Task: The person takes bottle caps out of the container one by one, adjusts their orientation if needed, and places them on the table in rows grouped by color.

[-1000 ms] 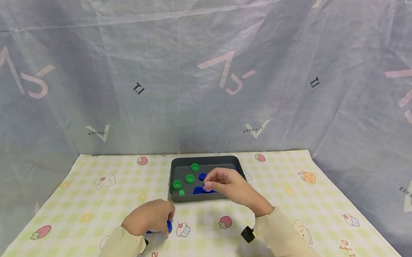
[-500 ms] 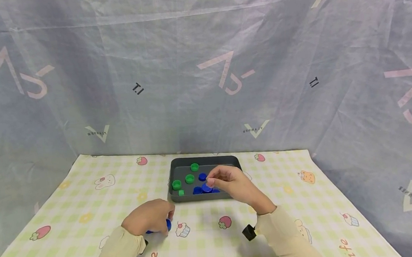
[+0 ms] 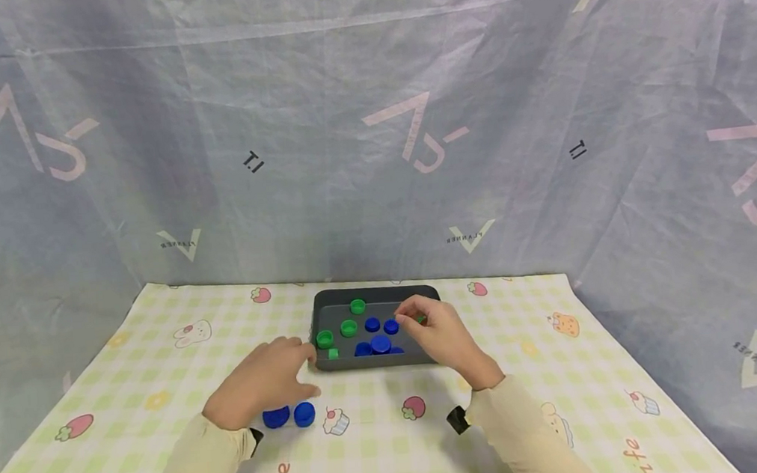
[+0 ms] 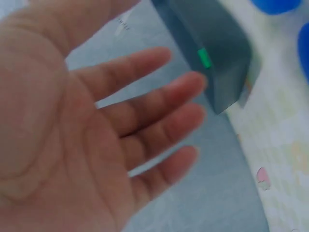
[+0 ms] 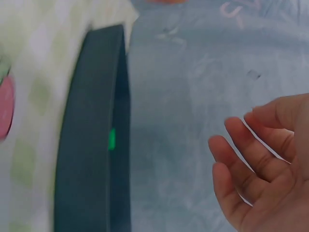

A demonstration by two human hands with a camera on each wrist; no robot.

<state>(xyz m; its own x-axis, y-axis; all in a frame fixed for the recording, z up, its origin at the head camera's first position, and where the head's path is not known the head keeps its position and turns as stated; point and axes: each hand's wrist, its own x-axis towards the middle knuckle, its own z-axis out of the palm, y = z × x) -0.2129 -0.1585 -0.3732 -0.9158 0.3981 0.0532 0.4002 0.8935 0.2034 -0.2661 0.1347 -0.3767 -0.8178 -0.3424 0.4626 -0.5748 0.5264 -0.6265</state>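
Note:
My left hand [image 3: 262, 378], fingers spread, hovers just left of the dark grey tray [image 3: 379, 362] with nothing in it; its open palm fills much of the left wrist view. Just below it on the cloth sit two blue caps, a left one [image 3: 276, 417] and a right one [image 3: 304, 414]. Over the tray's right side is my right hand [image 3: 442, 330], its fingers loosely bent and holding nothing visible. Close to its fingertips lies a small blue cap [image 3: 391, 327]. A larger blue cap [image 3: 380, 344] lies near the front wall. The right hand partly hides a green piece.
Several green caps lie in the tray's left half, among them one [image 3: 349, 328] near its middle. A checked cloth [image 3: 167, 450] with printed pictures covers the table. Behind it hangs a grey curtain [image 3: 309, 220].
My left hand has lifted off the blue caps on the cloth and opened, uncovering them. My right hand has moved right and slightly back, revealing the small blue cap beside its fingertips.

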